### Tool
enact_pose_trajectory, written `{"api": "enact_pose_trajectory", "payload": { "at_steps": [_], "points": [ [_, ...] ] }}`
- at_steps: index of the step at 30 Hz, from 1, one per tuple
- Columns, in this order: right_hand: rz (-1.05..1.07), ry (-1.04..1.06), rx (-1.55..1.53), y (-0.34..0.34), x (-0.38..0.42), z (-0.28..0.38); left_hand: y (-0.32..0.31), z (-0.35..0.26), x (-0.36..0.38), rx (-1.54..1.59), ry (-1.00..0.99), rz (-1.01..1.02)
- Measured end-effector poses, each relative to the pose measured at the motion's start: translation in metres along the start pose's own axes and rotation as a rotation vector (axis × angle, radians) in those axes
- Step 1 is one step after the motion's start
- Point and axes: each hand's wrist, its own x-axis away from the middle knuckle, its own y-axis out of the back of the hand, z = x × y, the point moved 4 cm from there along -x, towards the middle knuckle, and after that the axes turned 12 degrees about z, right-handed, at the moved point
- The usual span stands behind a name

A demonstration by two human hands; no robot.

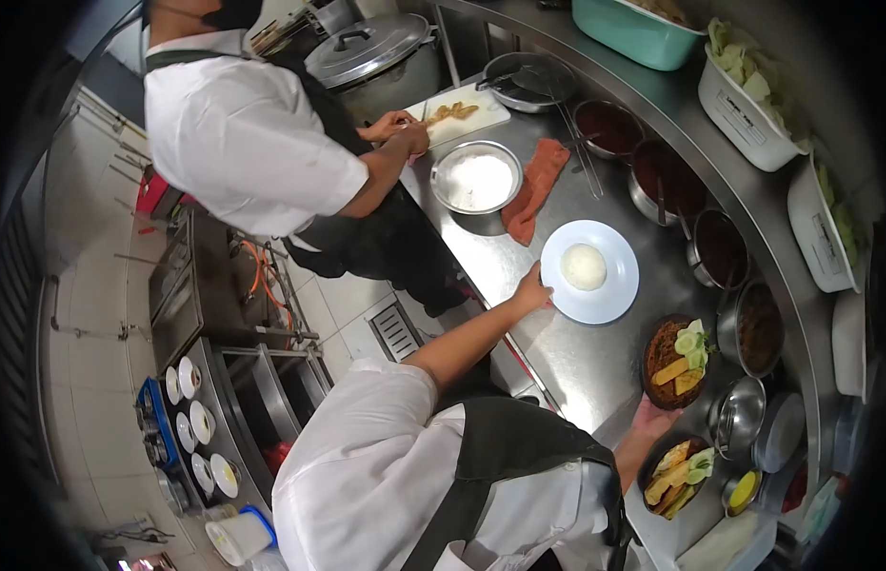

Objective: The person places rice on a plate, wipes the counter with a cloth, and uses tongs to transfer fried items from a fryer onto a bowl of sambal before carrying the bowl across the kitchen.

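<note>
My left hand (pixel 533 291) is closed on the near-left rim of a pale blue-white plate (pixel 614 293), which carries a round mound of white rice (pixel 584 267). Lower right, my right hand (pixel 655 417) grips the near edge of a dark bowl (pixel 664 357) filled with brown food, yellow strips and green slices. Just below that hand, a second dark dish (pixel 678 478) holds similar food. A red-orange cloth (pixel 535 195) lies beyond the plate, beside a metal bowl of white contents (pixel 476 177).
At upper left a co-worker (pixel 252 133) has both hands at a white cutting board (pixel 467 112) with food pieces. Metal pots of dark sauce (pixel 666 181) line the counter's right side, under a curved shelf with white tubs (pixel 752 119). Small plates (pixel 202 422) stand at lower left.
</note>
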Motion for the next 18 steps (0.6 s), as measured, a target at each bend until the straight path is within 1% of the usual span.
{"api": "enact_pose_trajectory", "payload": {
  "at_steps": [3,5,6,8,10,12,14,16,17,18],
  "points": [
    [-0.294,-0.029,0.078,0.001,0.017,0.002,-0.013,-0.004,-0.009,0.009,0.006,0.096],
    [-0.454,-0.010,0.244,-0.001,0.041,0.000,-0.022,-0.018,-0.009,0.008,0.017,0.171],
    [-0.534,0.000,0.331,-0.004,0.053,0.000,-0.025,-0.022,-0.013,-0.042,0.023,0.227],
    [-0.622,-0.077,0.352,-0.006,0.088,-0.014,-0.029,-0.021,-0.010,-0.138,0.068,0.353],
    [-0.685,-0.162,0.414,-0.022,0.101,-0.039,-0.033,-0.027,-0.019,-0.134,0.069,0.451],
    [-0.642,-0.280,0.615,-0.008,0.121,-0.059,-0.029,-0.035,-0.016,-0.137,0.087,0.548],
    [-0.454,-0.349,0.706,0.001,0.135,-0.084,-0.016,-0.039,-0.009,-0.147,0.139,0.648],
    [-0.426,-0.244,0.984,-0.008,0.132,-0.101,-0.009,-0.028,-0.018,-0.274,0.061,0.702],
    [-0.364,-0.289,1.083,-0.007,0.132,-0.107,-0.004,-0.021,-0.021,-0.338,0.016,0.726],
    [-0.297,-0.336,1.181,-0.028,0.123,-0.119,0.003,-0.022,-0.020,-0.333,-0.010,0.747]
  ]
}}
